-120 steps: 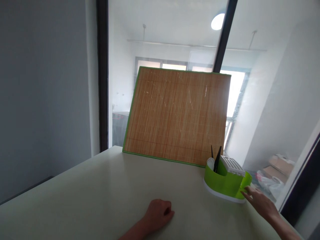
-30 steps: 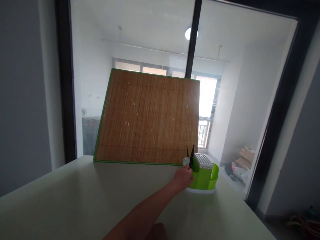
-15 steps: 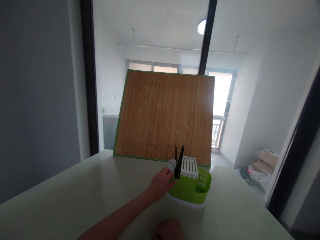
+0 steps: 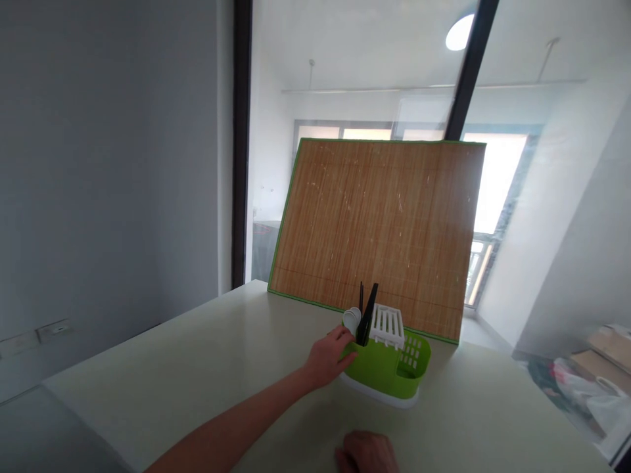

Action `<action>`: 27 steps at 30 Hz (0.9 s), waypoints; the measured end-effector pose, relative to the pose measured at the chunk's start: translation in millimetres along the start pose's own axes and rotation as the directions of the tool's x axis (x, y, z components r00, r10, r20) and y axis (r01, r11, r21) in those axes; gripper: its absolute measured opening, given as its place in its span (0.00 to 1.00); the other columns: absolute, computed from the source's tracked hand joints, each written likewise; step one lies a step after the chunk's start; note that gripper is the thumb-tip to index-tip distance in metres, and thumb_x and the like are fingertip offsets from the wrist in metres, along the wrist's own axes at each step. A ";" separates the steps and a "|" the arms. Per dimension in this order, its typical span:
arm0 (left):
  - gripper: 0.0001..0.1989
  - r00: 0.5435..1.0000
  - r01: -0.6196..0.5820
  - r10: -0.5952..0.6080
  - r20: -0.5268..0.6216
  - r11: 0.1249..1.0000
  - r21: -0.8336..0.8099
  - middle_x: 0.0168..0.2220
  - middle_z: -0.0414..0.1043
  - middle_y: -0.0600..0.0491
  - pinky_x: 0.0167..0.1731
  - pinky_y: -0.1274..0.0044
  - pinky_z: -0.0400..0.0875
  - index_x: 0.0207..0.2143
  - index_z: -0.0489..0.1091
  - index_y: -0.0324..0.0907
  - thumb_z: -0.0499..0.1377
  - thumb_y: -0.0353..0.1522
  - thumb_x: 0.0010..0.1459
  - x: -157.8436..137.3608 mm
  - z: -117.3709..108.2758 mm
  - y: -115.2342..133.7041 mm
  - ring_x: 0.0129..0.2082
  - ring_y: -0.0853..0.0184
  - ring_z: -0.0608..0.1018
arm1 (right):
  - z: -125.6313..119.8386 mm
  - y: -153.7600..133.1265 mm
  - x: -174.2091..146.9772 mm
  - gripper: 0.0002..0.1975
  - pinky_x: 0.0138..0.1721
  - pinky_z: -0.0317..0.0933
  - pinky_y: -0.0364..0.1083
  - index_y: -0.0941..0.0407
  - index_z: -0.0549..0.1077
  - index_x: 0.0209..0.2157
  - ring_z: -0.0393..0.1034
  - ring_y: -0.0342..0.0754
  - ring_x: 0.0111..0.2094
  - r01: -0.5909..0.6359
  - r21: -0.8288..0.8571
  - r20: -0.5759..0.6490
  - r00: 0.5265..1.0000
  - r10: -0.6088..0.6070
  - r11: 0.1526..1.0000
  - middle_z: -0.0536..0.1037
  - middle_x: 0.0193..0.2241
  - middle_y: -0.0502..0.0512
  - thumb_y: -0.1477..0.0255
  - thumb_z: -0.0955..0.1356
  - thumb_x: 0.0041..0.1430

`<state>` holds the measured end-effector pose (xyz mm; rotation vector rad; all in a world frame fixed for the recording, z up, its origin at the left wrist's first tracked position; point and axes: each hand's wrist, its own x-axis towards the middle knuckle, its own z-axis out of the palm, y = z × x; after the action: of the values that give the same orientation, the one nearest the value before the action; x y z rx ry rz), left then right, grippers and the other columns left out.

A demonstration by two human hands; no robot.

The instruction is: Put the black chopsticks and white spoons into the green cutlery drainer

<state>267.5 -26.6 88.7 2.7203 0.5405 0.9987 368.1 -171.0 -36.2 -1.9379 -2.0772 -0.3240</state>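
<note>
Thumb and fingers of the left hand point(image 4: 328, 360) rest parted at the end of a green utensil caddy point(image 4: 377, 369), which extends rightward from them; whether they grip it cannot be told. White spoon-like pieces point(image 4: 351, 320) stand just beyond. Nearer, the right hand point(image 4: 371, 452) is loosely curled, its grip unclear.

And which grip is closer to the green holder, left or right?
Left. The left grip is at the left end of the green holder; the right grip is apart from it, nearer the person's body.
</note>
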 end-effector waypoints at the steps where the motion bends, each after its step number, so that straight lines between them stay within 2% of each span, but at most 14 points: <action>1: 0.12 1.000 0.001 -0.002 -0.021 1.000 -0.021 0.47 0.64 0.52 0.42 0.76 0.66 0.45 0.64 0.45 0.54 0.34 0.58 -1.0 0.2 0.1 0.44 0.65 0.71 | 2.5 1.0 0.0 0.06 0.20 0.43 0.42 0.53 0.68 0.20 0.69 0.43 0.21 0.000 0.002 -0.003 1.000 0.000 1.000 0.76 0.21 0.46 0.71 0.66 0.49; 5: 0.16 0.986 0.080 -0.085 -0.144 0.996 -0.039 0.51 0.62 0.50 0.42 0.75 0.66 0.50 0.61 0.45 0.52 0.35 0.59 8.9 -6.0 0.9 0.43 0.66 0.71 | 13.1 3.3 0.5 0.06 0.20 0.42 0.42 0.53 0.67 0.19 0.68 0.43 0.19 -0.011 0.007 -0.011 1.000 0.011 1.000 0.75 0.19 0.46 0.70 0.66 0.47; 8: 0.20 0.968 0.185 -0.173 -0.184 0.981 0.052 0.53 0.60 0.49 0.42 0.74 0.67 0.53 0.58 0.46 0.53 0.39 0.59 33.0 -14.2 1.8 0.46 0.63 0.70 | 17.1 3.4 1.3 0.07 0.20 0.42 0.43 0.53 0.66 0.19 0.68 0.43 0.19 -0.017 0.013 -0.010 1.000 0.018 1.000 0.74 0.19 0.46 0.70 0.66 0.47; 11: 0.23 0.977 0.210 -0.198 -0.073 0.947 0.242 0.52 0.60 0.47 0.42 0.72 0.67 0.54 0.58 0.46 0.53 0.44 0.58 61.7 -17.3 2.5 0.49 0.60 0.68 | 15.4 3.0 2.6 0.07 0.20 0.43 0.42 0.53 0.66 0.19 0.69 0.43 0.20 -0.018 0.014 -0.003 1.000 0.018 1.000 0.75 0.19 0.46 0.70 0.66 0.47; 14: 0.22 0.974 0.191 -0.222 0.045 0.910 0.367 0.46 0.66 0.45 0.39 0.70 0.67 0.48 0.63 0.43 0.54 0.45 0.56 82.5 -12.8 3.3 0.45 0.57 0.71 | 11.0 2.1 4.4 0.06 0.19 0.42 0.42 0.53 0.67 0.19 0.69 0.43 0.20 -0.024 0.005 0.011 1.000 0.024 1.000 0.76 0.20 0.46 0.71 0.67 0.46; 17: 0.18 0.971 0.167 -0.221 0.090 0.899 0.405 0.41 0.68 0.43 0.37 0.69 0.67 0.44 0.66 0.40 0.56 0.42 0.55 90.7 -6.2 4.6 0.40 0.56 0.74 | 7.5 0.6 6.0 0.06 0.18 0.41 0.42 0.53 0.68 0.19 0.68 0.43 0.19 -0.035 -0.007 0.024 0.999 0.035 0.999 0.76 0.20 0.46 0.70 0.68 0.45; 20: 0.16 0.974 0.132 -0.195 0.111 0.897 0.422 0.41 0.68 0.42 0.35 0.69 0.67 0.44 0.65 0.39 0.55 0.38 0.55 89.7 -3.4 6.1 0.39 0.55 0.75 | 5.4 -1.3 6.9 0.06 0.18 0.42 0.42 0.53 0.69 0.19 0.68 0.42 0.19 -0.042 -0.006 0.031 0.999 0.042 0.999 0.76 0.20 0.46 0.69 0.68 0.46; 27: 0.14 0.975 0.066 -0.149 0.166 0.905 0.421 0.37 0.71 0.46 0.34 0.71 0.67 0.42 0.66 0.42 0.52 0.39 0.57 82.6 -9.2 3.8 0.37 0.57 0.75 | -6.6 -7.4 7.9 0.06 0.19 0.43 0.41 0.54 0.69 0.20 0.70 0.43 0.21 -0.054 0.021 0.051 0.997 0.052 0.998 0.77 0.21 0.46 0.69 0.68 0.46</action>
<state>320.9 3.5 145.1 3.0628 0.9497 0.6352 360.6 -166.5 -27.0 -2.0036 -2.0468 -0.2422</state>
